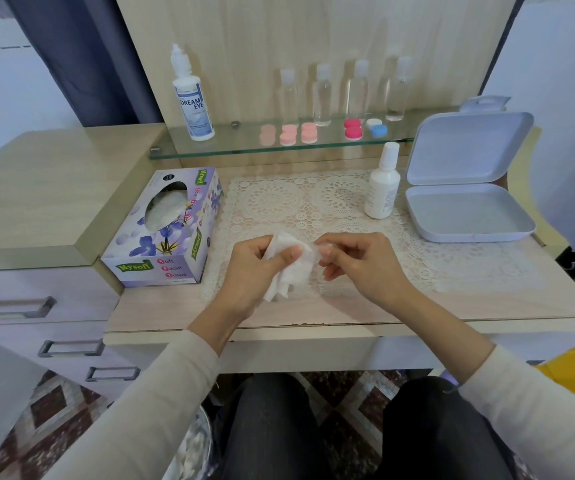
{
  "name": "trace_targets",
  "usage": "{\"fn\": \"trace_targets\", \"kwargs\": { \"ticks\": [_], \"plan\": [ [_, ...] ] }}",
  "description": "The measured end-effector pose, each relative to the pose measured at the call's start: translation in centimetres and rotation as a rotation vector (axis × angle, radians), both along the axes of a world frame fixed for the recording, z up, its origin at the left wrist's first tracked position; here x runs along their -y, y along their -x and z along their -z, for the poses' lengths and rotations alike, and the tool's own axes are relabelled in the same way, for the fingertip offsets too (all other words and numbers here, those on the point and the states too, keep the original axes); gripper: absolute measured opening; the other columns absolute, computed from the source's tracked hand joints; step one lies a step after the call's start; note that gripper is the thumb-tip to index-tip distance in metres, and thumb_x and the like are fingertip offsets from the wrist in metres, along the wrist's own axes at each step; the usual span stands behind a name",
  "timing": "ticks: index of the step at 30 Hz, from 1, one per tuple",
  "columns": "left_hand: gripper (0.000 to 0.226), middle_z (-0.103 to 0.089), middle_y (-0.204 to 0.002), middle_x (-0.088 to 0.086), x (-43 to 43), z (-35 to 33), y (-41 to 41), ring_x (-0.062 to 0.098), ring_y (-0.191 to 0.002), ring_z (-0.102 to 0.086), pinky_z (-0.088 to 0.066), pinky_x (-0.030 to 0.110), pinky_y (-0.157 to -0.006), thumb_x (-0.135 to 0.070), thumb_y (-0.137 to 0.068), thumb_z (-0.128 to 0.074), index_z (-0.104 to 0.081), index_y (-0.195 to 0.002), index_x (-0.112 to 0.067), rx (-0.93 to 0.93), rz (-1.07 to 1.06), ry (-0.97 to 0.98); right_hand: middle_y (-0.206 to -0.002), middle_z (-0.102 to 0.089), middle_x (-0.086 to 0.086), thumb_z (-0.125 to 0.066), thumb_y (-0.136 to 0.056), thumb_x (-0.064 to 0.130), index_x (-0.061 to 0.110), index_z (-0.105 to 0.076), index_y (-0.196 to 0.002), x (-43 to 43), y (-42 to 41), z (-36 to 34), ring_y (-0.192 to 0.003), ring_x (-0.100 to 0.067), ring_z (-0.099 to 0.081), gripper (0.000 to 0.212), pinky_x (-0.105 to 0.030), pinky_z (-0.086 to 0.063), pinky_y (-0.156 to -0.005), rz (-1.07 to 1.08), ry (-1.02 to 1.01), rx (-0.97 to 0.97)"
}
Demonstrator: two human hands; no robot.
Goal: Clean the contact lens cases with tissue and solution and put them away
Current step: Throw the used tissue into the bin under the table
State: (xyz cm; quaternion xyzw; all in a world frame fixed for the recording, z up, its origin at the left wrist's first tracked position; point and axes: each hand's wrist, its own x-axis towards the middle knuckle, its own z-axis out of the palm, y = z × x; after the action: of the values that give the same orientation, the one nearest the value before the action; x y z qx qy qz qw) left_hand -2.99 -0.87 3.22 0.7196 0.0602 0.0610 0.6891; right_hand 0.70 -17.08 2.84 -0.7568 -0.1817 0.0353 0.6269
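My left hand (255, 268) grips a crumpled white tissue (288, 268) above the lace mat (313, 206). My right hand (355, 261) pinches the tissue's right end; whatever sits between its fingertips is hidden. On the glass shelf (230, 143) lie several contact lens cases: pale pink ones (288, 134), a deep pink one (353, 128) and a blue and white one (376, 127). A tall solution bottle (192, 98) stands at the shelf's left end. A small white bottle (383, 185) stands on the mat.
A purple tissue box (168, 230) sits left of my hands. An open pale storage box (466, 195) lies at the right. Several clear bottles (322, 95) line the back of the shelf. Drawers (37, 306) are at the left, my knees below the desk edge.
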Motion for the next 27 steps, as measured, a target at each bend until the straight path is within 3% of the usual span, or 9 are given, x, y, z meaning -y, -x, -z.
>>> {"fn": "trace_targets", "kwargs": {
  "ticks": [3,6,10,13,18,22,27],
  "plan": [
    [0.020,-0.065,-0.082,-0.004,0.1,0.1,0.2,0.013,-0.069,-0.063,-0.054,0.035,-0.054,-0.010,-0.071,-0.073,-0.068,-0.088,-0.021,0.013,0.027,0.012,-0.066,-0.063,-0.012,-0.059,-0.086,0.001,0.008,-0.069,-0.096,0.1,0.2,-0.1,-0.051,-0.009,-0.061,0.015,-0.022,-0.055,-0.057,0.009,0.004,0.000],
    [0.034,-0.068,-0.088,-0.014,0.6,0.0,0.3,0.001,-0.081,-0.063,-0.056,0.026,-0.068,-0.001,-0.072,-0.071,-0.067,-0.096,-0.026,0.094,0.048,0.023,-0.066,-0.063,-0.011,-0.059,-0.087,0.001,0.010,-0.068,-0.092,0.1,0.5,-0.3,-0.051,-0.010,-0.062,0.014,-0.022,-0.055,-0.057,0.016,-0.015,-0.009],
    [0.026,-0.070,-0.081,-0.015,1.0,-0.3,0.4,0.003,-0.078,-0.065,-0.054,0.023,-0.066,0.000,-0.074,-0.069,-0.069,-0.090,-0.020,0.127,0.043,0.047,-0.069,-0.063,-0.014,-0.060,-0.086,0.004,0.004,-0.066,-0.095,-0.1,0.9,-0.7,-0.053,-0.012,-0.061,0.011,-0.026,-0.056,-0.058,0.037,-0.089,-0.069],
    [0.022,-0.070,-0.088,-0.011,1.0,-0.4,0.5,0.007,-0.086,-0.065,-0.055,0.023,-0.070,-0.003,-0.073,-0.070,-0.070,-0.088,-0.019,0.144,-0.014,0.116,-0.070,-0.065,-0.013,-0.068,-0.080,0.008,0.002,-0.062,-0.098,-0.3,1.2,-1.1,-0.055,-0.013,-0.061,0.019,-0.027,-0.056,-0.060,0.047,-0.182,-0.159],
    [0.018,-0.069,-0.099,-0.016,1.1,-0.3,0.6,0.012,-0.096,-0.064,-0.055,0.027,-0.079,-0.005,-0.076,-0.067,-0.070,-0.089,-0.016,0.128,-0.038,0.219,-0.065,-0.060,-0.006,-0.072,-0.074,0.003,0.004,-0.061,-0.078,-0.9,1.6,-1.0,-0.054,-0.010,-0.057,0.012,-0.020,-0.050,-0.052,0.008,-0.166,-0.247],
    [0.014,-0.067,-0.111,-0.008,1.5,-0.3,0.9,0.017,-0.098,-0.064,-0.056,0.030,-0.078,-0.009,-0.080,-0.063,-0.072,-0.083,-0.020,0.129,-0.031,0.270,-0.063,-0.059,-0.002,-0.073,-0.074,0.005,0.001,-0.062,-0.077,-1.6,2.1,-0.7,-0.054,-0.011,-0.053,0.013,-0.021,-0.044,-0.049,0.015,-0.177,-0.257],
    [0.016,-0.064,-0.118,0.002,1.8,-0.3,1.2,0.018,-0.096,-0.065,-0.056,0.031,-0.080,-0.010,-0.085,-0.059,-0.070,-0.092,-0.020,0.118,-0.013,0.292,-0.054,-0.057,0.003,-0.078,-0.068,0.012,0.007,-0.058,-0.068,-2.0,2.6,-0.6,-0.047,-0.005,-0.052,0.021,-0.017,-0.042,-0.047,0.078,-0.232,-0.258]
  ]
}}
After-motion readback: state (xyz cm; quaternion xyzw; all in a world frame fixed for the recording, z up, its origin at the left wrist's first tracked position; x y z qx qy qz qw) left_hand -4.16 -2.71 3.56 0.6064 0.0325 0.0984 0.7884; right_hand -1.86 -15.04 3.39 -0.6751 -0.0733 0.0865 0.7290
